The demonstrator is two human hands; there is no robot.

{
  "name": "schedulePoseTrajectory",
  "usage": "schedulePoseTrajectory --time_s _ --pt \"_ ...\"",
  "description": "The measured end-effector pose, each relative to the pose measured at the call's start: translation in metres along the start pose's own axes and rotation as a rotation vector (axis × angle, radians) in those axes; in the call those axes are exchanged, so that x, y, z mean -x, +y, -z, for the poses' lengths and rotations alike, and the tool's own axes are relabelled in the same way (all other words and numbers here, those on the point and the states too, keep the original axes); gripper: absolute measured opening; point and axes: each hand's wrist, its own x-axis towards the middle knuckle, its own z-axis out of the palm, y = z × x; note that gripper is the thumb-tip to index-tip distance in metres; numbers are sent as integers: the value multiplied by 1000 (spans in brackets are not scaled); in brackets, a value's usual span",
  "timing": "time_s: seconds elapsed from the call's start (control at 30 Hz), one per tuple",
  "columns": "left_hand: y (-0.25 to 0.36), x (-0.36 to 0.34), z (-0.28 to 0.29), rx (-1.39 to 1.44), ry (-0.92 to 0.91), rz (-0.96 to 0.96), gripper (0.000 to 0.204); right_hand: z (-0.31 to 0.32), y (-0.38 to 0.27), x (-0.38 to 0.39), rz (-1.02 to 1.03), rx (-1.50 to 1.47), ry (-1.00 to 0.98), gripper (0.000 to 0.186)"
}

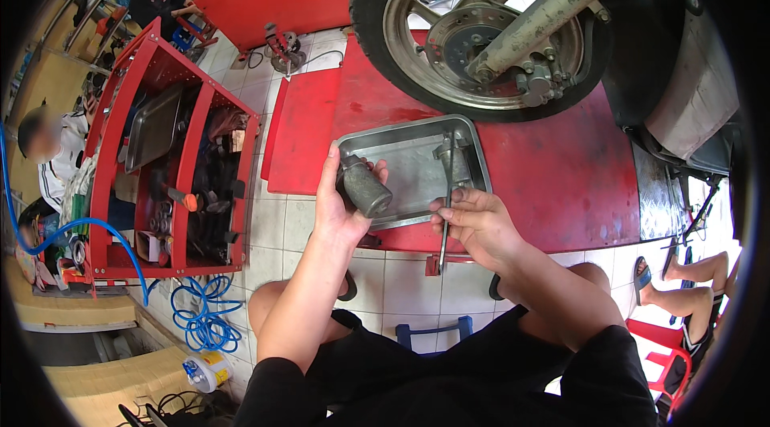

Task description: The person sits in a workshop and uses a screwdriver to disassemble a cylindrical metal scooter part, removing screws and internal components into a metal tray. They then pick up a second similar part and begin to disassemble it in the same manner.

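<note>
My left hand (333, 206) is wrapped round a dull grey metal cylinder (366, 188), probably a small motor housing, tilted with its rounded end toward the right. My right hand (479, 226) pinches a long, thin dark metal rod (446, 222) between thumb and fingers. The rod runs nearly upright in the picture; its exact kind cannot be told. Both hands are over the near side of a shallow silver metal tray (401, 129). A second grey metal part (455, 164), smaller and partly behind the rod, lies at the tray's right side.
The tray stands on a red lift platform (553, 186) under a motorbike's front wheel (373, 42). A red tool cart (172, 263) is at left, near a coiled blue hose (204, 316) and white bucket (210, 372). A blue stool (403, 337) shows below me. Other people sit left and right.
</note>
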Motion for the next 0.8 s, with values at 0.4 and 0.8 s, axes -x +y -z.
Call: schedulePoseTrajectory --time_s 0.4,0.8 --pt "-3 1 -3 -59 -9 41 53 -15 14 12 -289 24 -287 32" --pt "-13 -2 1 -228 -16 -18 48 -18 5 10 -454 96 -175 33"
